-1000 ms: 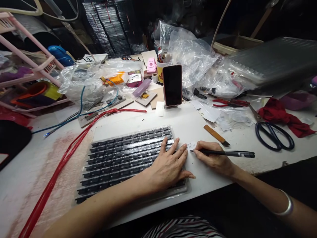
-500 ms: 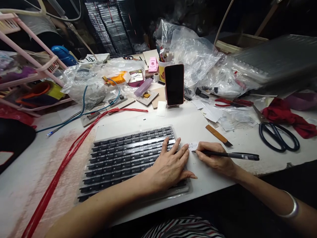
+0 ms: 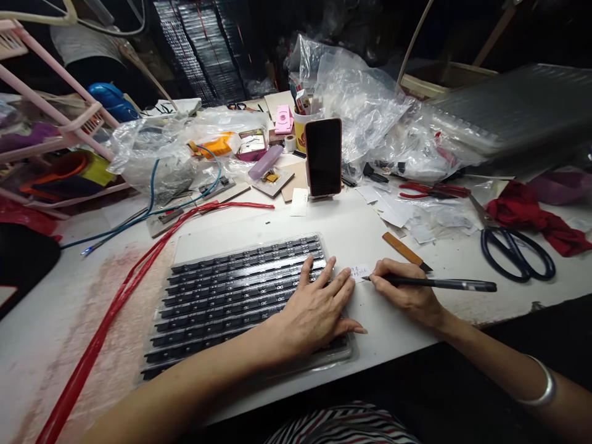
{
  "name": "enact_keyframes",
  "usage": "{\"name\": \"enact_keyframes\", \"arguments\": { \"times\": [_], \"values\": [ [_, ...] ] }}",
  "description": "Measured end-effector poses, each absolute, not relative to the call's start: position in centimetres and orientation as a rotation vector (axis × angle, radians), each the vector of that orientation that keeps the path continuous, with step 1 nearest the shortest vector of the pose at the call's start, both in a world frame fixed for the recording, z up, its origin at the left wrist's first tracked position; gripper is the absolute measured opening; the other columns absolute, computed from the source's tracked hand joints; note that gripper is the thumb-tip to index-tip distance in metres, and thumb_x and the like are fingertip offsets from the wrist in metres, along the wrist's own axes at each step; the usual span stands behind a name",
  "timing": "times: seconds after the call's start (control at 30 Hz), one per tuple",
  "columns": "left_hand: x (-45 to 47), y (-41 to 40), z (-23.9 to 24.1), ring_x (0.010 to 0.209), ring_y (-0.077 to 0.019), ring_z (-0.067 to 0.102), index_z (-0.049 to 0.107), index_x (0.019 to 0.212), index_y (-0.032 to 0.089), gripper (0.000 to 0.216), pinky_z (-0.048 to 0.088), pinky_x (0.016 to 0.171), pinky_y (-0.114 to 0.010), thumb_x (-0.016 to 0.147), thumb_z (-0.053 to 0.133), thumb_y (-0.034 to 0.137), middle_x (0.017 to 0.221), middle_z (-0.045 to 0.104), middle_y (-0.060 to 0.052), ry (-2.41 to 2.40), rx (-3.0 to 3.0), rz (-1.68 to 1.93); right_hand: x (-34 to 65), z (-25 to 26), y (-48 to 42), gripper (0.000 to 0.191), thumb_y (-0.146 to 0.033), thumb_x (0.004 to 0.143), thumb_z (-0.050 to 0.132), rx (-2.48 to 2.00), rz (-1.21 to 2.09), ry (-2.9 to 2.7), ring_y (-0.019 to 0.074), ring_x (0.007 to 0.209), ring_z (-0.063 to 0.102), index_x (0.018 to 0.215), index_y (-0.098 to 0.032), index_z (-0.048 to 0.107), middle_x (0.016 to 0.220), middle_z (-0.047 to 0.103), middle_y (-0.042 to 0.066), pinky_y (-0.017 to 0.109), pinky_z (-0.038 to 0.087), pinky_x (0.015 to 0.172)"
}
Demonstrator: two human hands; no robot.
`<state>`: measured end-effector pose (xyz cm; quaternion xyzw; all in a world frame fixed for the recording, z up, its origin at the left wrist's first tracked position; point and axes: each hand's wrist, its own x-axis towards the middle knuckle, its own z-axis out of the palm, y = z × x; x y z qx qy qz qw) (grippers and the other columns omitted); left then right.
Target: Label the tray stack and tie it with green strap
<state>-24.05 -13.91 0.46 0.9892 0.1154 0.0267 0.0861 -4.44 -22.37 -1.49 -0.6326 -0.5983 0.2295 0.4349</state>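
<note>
My left hand (image 3: 319, 308) lies flat, fingers spread, on the right end of a clear plastic tray (image 3: 222, 296) filled with rows of black strips. Its fingertips press the edge of a small white paper slip (image 3: 359, 272) with handwriting on it. My right hand (image 3: 407, 293) pinches a black pen (image 3: 439, 283), its tip resting on the slip. The pen's barrel points off to the right. Both hands sit near the front edge of the white table (image 3: 351, 234).
A phone (image 3: 323, 157) stands upright behind the tray. Large black scissors (image 3: 513, 250), red pliers (image 3: 430, 191) and a red cloth (image 3: 531, 216) lie to the right. A small wooden-handled blade (image 3: 404, 250) rests near the slip. Red strap (image 3: 120, 296), blue cable (image 3: 152, 203) and plastic bags (image 3: 361, 105) crowd the left and back.
The pen tip has shifted slightly to the right across the slip as my right hand writes. My left hand stays flat on the tray.
</note>
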Motion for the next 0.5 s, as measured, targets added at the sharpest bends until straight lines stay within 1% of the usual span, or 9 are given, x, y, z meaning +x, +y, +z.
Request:
{"name": "enact_keyframes", "arguments": {
  "times": [0.5],
  "values": [
    [-24.07,-13.93,0.38,0.136,-0.0350,0.025,0.044,0.132,0.014,0.071,0.009,0.108,-0.061,0.088,0.022,0.064,0.142,0.043,-0.011,0.335,2.963,0.054,-4.45,-1.73,-22.21,0.018,-0.018,0.081,0.051,-1.557,0.607,-1.539,0.0099,0.053,0.044,0.063,-0.019,0.048,0.058,0.050,-0.003,0.025,0.035,0.052]
  ]
}}
